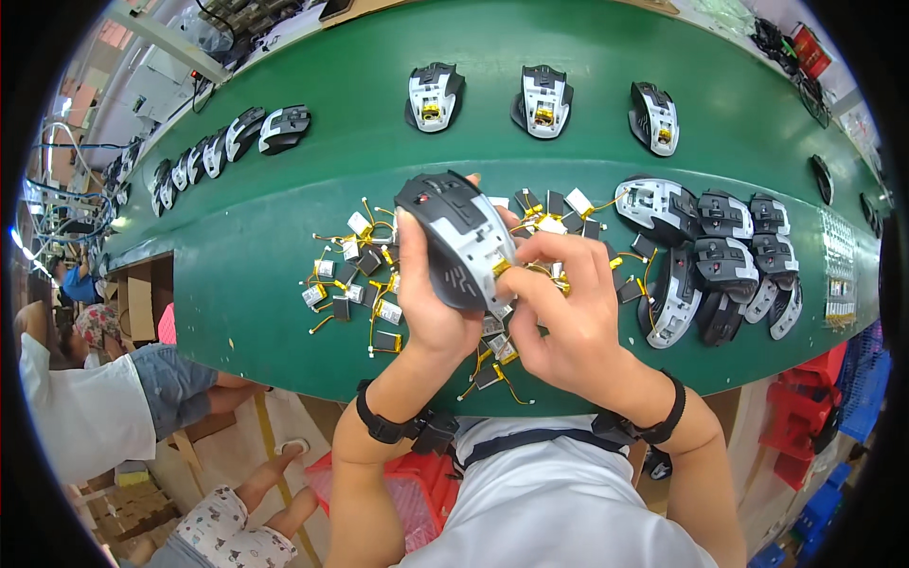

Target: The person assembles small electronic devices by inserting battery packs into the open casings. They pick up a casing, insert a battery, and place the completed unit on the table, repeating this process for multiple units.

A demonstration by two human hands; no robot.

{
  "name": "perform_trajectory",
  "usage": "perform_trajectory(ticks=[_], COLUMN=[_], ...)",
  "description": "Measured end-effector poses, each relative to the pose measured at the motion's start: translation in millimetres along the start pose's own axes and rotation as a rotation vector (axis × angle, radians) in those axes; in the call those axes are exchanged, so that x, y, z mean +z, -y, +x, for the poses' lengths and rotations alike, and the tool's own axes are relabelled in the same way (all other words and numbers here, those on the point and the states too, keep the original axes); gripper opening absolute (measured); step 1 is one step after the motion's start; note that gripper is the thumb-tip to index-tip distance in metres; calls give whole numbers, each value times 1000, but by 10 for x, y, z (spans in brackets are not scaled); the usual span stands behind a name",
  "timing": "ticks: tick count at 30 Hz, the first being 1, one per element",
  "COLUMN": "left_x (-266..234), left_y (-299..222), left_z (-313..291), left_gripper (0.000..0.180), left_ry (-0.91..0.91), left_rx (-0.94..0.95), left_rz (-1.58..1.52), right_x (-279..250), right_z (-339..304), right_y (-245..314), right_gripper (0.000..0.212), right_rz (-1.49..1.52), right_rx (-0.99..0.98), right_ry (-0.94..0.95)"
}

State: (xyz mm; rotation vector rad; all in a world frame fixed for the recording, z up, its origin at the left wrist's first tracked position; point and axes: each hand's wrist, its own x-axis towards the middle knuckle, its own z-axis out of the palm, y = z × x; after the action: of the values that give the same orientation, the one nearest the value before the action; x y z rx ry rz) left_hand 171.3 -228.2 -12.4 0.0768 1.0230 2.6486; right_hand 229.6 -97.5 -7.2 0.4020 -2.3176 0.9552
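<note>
A black-and-grey computer mouse (460,237) is tilted in my left hand (431,303), whose thumb and fingers wrap round its sides above the green table. A yellow battery end (501,266) shows in the opening at the mouse's rear. My right hand (568,308) is closed there, thumb and index finger pinched at that opening; what lies between the fingertips is hidden. Under both hands, small battery packs (386,310) with thin yellow-orange leads and white plugs are scattered on the table.
Several mouse bodies (724,262) are grouped at the right on the green table (275,327). Farther back stand three mice with yellow batteries (544,112), and a row of mice (227,140) runs along the left. Co-workers (95,407) are at the left; red stools (795,417) at the right.
</note>
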Motion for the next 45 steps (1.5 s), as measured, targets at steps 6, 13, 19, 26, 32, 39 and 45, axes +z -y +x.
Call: perform_trajectory(ticks=[6,13,19,26,32,39,45], left_x=[-11,-398,-1322,-1163,-1433,-1797,-1660], left_y=[-227,-1170,-1209,-1160,-1582,-1700,-1766], left_z=[98,1225,2163,2080,2223,2225,2068], left_gripper=[71,45,34,59,74,99,105], left_ry=[-10,-116,-399,-550,-739,-866,-798], left_rx=[-193,-83,-32,382,283,106,-151], left_rz=[-101,576,926,2335,2406,2150,1964], right_x=[-73,2,34,23,211,41,-108], right_z=[32,17,98,473,496,488,327], right_y=[-35,-336,-373,-462,-457,-361,-429], right_gripper=[34,20,20,16,7,14,16], right_rz=[335,32,37,-138,-199,174,401], right_rx=[117,94,23,-93,-142,181,417], right_ry=[-26,159,234,326,526,377,249])
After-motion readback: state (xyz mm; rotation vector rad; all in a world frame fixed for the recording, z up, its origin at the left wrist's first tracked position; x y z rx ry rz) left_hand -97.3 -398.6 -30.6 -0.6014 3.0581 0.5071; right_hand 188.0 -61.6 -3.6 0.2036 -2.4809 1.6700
